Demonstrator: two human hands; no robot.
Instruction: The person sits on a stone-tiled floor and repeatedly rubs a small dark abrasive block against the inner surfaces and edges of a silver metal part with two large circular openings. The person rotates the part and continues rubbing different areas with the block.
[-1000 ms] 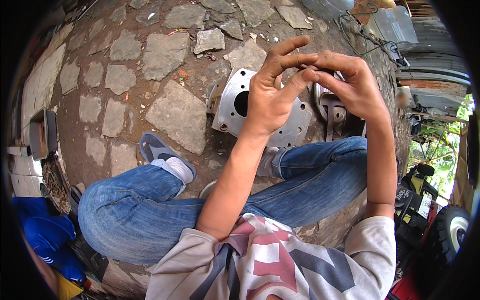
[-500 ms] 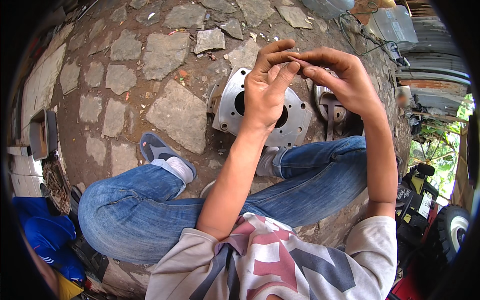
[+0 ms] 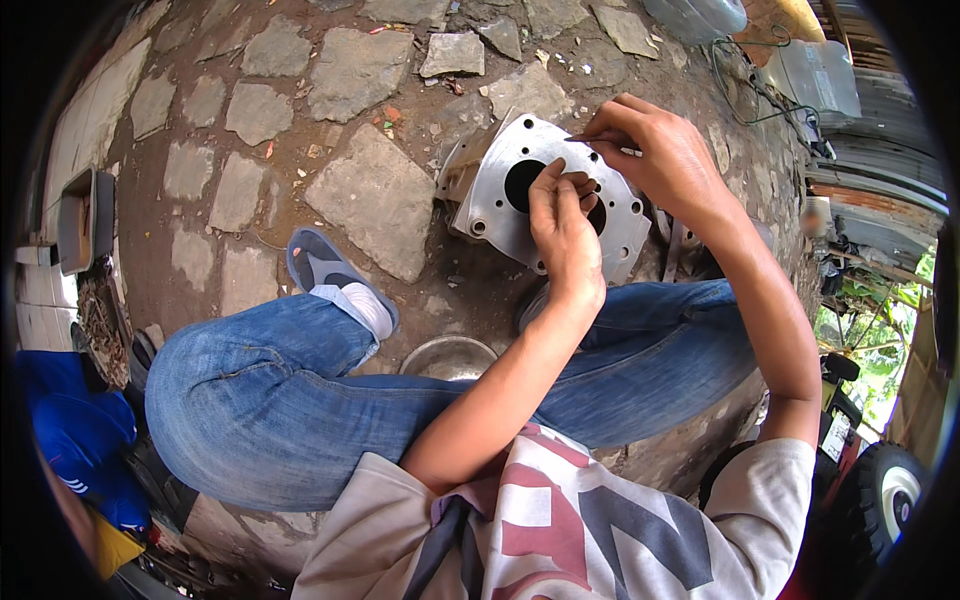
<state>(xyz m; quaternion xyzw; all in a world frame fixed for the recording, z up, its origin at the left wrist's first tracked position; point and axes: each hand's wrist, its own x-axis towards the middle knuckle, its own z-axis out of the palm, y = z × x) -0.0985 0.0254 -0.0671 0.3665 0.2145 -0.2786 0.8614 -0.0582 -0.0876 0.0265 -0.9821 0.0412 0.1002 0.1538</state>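
Stone-paved ground (image 3: 360, 200), metal engine block (image 3: 490, 200), steel bowl (image 3: 448, 357), loose stones (image 3: 452, 52)

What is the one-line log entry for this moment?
left hand: on metal engine block | right hand: holds thin tool | ground: stone paving

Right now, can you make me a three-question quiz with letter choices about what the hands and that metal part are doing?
1. Where does the left hand rest?
A. on the grey metal plate
B. on the blue cap
C. on the tyre

2. What colour are the jeans?
A. red
B. blue
C. green

3. What state is the right hand in?
A. flat and open on the ground
B. pinching a thin tool over the plate
C. tucked in a pocket

Answers:
1 A, the fingers lie at the plate's big round hole.
2 B, both bent legs show blue denim.
3 B, the fingertips close on a thin sliver held above the plate.
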